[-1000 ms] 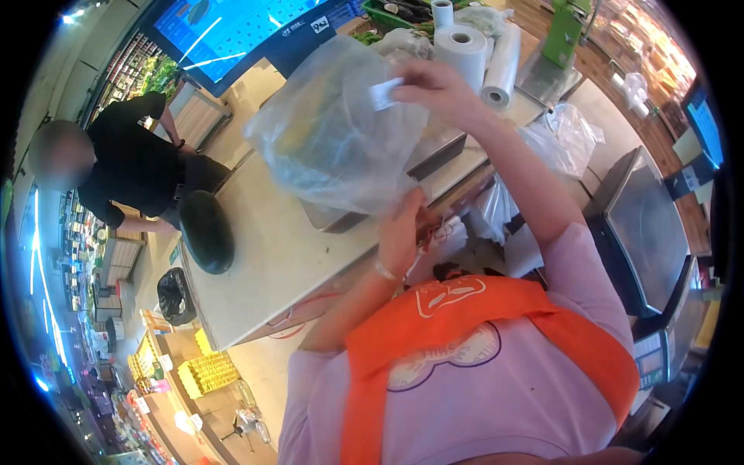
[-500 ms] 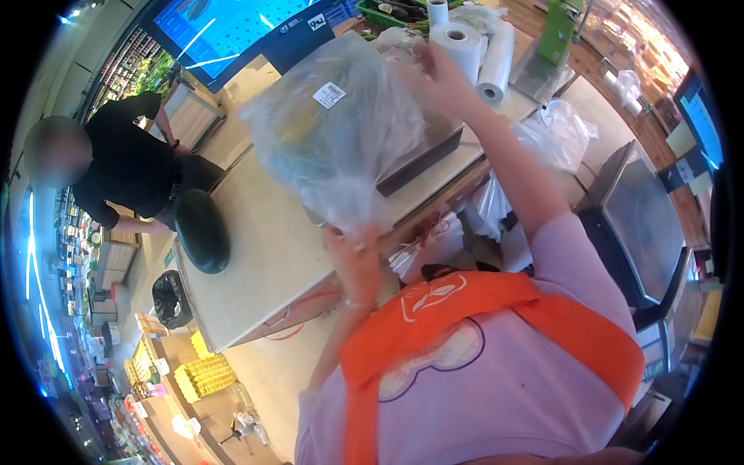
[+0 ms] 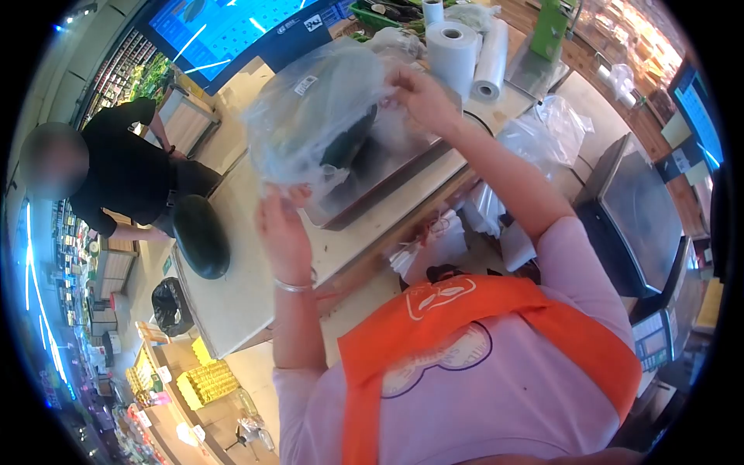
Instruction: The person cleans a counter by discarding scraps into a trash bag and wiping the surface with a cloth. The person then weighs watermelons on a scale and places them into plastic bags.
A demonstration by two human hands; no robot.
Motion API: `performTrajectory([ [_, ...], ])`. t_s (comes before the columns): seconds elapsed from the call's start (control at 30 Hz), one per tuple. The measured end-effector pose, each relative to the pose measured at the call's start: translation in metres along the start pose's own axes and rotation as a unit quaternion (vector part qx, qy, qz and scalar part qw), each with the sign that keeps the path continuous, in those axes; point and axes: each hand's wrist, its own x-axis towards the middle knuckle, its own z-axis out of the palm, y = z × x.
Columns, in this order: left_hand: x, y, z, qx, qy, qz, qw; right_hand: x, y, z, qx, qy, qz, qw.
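A clear plastic bag (image 3: pixel 287 101) with a white barcode label (image 3: pixel 306 84) lies over the metal scale tray (image 3: pixel 372 194). A long dark green vegetable shows in or behind its lower part; I cannot tell its kind. My left hand (image 3: pixel 285 236) has its fingers closed on the bag's near left edge. On the far right side, my right hand (image 3: pixel 422 101) pinches the plastic. A large dark green melon (image 3: pixel 201 236) rests at the counter's left end, apart from both hands.
A person in black (image 3: pixel 128 167) stands beyond the counter (image 3: pixel 240 287), an arm close to the melon. Behind the scale are a monitor (image 3: pixel 221 39) and plastic bag rolls (image 3: pixel 452 58). Loose bags (image 3: pixel 542 139) lie at right, near a dark machine (image 3: pixel 643 217).
My left hand has moved left and away from me along the bag. The bag has shifted left, its label turned, and more of the tray and a dark green vegetable now show.
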Motion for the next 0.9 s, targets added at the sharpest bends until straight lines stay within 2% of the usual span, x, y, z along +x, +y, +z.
performTrajectory([
  [0.07, 0.038, 0.017, -0.024, -0.07, -0.012, -0.001, 0.997, 0.016, -0.032, 0.004, -0.017, -0.023, 0.008, 1.0],
  [0.1, 0.062, 0.023, -0.044, -0.214, -0.054, -0.014, 0.975, 0.023, -0.059, 0.007, -0.023, -0.018, 0.023, 0.999],
  [0.13, 0.082, 0.04, -0.057, -0.349, -0.109, -0.072, 0.928, 0.028, -0.079, 0.01, -0.028, -0.012, 0.04, 0.999],
  [0.17, 0.105, 0.049, -0.068, -0.464, -0.295, -0.076, 0.832, 0.036, -0.092, 0.01, -0.012, -0.044, 0.047, 0.998],
  [0.23, 0.11, 0.069, -0.072, -0.444, -0.207, -0.082, 0.868, 0.052, -0.105, 0.009, 0.026, -0.104, 0.063, 0.992],
  [0.27, 0.115, 0.075, -0.074, -0.433, -0.165, -0.083, 0.882, 0.052, -0.108, 0.01, -0.119, -0.11, 0.003, 0.987],
  [0.3, 0.117, 0.078, -0.081, -0.426, -0.17, -0.075, 0.885, 0.049, -0.111, 0.009, -0.264, -0.112, -0.057, 0.956],
  [0.33, 0.122, 0.074, -0.09, -0.41, -0.178, -0.071, 0.892, 0.047, -0.113, 0.009, -0.401, -0.11, -0.113, 0.902],
  [0.37, 0.127, 0.066, -0.1, -0.393, -0.185, -0.068, 0.898, 0.045, -0.113, 0.009, -0.492, -0.118, -0.13, 0.853],
  [0.47, 0.131, 0.061, -0.114, -0.352, -0.189, -0.071, 0.914, 0.056, -0.096, 0.002, -0.594, -0.034, -0.247, 0.765],
  [0.53, 0.14, 0.064, -0.125, -0.335, -0.221, -0.074, 0.913, 0.064, -0.105, 0.002, -0.413, 0.003, -0.04, 0.91],
  [0.57, 0.139, 0.066, -0.123, -0.319, -0.187, -0.078, 0.926, 0.068, -0.111, 0.002, -0.306, 0.024, 0.063, 0.95],
  [0.63, 0.136, 0.07, -0.122, -0.288, -0.181, -0.065, 0.938, 0.063, -0.118, 0.016, -0.101, 0.028, 0.059, 0.993],
  [0.67, 0.134, 0.071, -0.122, -0.271, -0.177, -0.059, 0.944, 0.059, -0.122, 0.022, 0.005, 0.028, 0.058, 0.998],
  [0.77, 0.131, 0.073, -0.119, -0.263, -0.15, -0.065, 0.951, 0.057, -0.144, 0.022, 0.186, -0.094, 0.018, 0.978],
  [0.87, 0.122, 0.074, -0.117, -0.278, -0.129, -0.054, 0.95, 0.055, -0.159, 0.031, 0.21, -0.145, 0.051, 0.966],
  [0.9, 0.119, 0.076, -0.115, -0.267, -0.127, -0.057, 0.954, 0.058, -0.16, 0.03, 0.231, -0.129, 0.053, 0.963],
])
